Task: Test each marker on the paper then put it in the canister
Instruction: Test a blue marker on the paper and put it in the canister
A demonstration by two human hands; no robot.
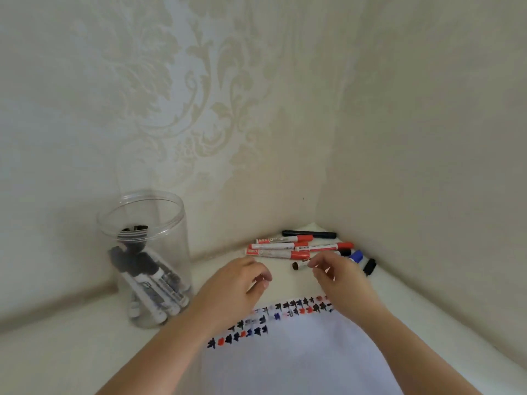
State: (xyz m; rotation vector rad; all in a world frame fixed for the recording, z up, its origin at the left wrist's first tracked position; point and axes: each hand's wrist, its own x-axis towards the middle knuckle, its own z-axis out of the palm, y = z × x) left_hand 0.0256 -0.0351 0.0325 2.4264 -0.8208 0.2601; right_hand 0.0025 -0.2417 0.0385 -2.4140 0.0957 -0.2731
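Observation:
A clear plastic canister (148,280) stands open at the left and holds several capped markers. The white paper (299,354) lies in front of me, with rows of black, red and blue test marks along its far edge. Several loose markers (281,247), red, black and blue, lie in the corner. The fingertips of my right hand (345,283) pinch a white marker with a dark end (299,265) just above the paper's far edge. My left hand (236,283) hovers beside it with loosely curled fingers and holds nothing.
Two patterned walls meet in a corner right behind the marker pile. The white tabletop (71,352) runs to the wall on the left behind the canister and narrows on the right.

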